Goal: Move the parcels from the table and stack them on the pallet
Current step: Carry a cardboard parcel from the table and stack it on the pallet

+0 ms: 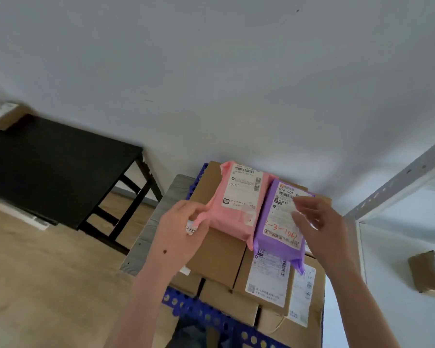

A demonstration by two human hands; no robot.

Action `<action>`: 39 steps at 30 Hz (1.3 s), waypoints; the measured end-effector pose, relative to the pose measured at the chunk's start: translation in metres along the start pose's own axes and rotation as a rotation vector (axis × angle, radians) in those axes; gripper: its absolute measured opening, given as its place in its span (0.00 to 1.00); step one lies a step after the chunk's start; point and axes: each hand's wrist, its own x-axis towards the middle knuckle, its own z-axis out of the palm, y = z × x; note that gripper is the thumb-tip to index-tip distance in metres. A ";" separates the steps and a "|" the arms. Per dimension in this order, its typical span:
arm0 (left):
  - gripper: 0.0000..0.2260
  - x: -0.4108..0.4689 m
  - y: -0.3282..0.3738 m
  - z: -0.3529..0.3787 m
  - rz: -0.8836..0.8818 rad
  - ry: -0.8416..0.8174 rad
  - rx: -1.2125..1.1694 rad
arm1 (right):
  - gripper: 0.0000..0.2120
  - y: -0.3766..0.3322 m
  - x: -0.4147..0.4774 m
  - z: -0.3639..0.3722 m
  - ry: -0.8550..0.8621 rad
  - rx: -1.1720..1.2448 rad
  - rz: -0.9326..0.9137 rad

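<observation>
Pink parcel [236,204] & purple parcel [279,222] lay side by side atop cardboard boxes [219,257] on the blue pallet [206,317], pink at 10 o'clock of purple. Left hand [181,222] pinched pink's 7 o'clock corner. Right hand [317,222] hovered fingers apart over purple's label, contact unclear. Best move, prob.: nudge pink square w/ box edges, press purple flat, then let go. Black surface [60,167] sat at 9 o'clock.

I see a plain white wall [236,71] filling the top, from 10 to 2 o'clock. The light is soft and even. At 9 o'clock a black table [48,167] stands on thin black legs by the wall. The floor [35,272] at 7 o'clock is light brown wood. At 3 o'clock a grey metal shelf post [399,182] slants up, with a brown box [427,272] near it at 4 o'clock.
</observation>
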 end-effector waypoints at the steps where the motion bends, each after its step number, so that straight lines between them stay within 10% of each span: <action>1: 0.07 -0.008 0.000 -0.006 0.003 0.017 -0.004 | 0.13 -0.005 0.000 0.005 -0.037 0.010 -0.026; 39: 0.08 -0.190 -0.244 -0.276 -0.444 0.490 -0.239 | 0.11 -0.187 -0.175 0.355 -0.765 -0.040 -0.252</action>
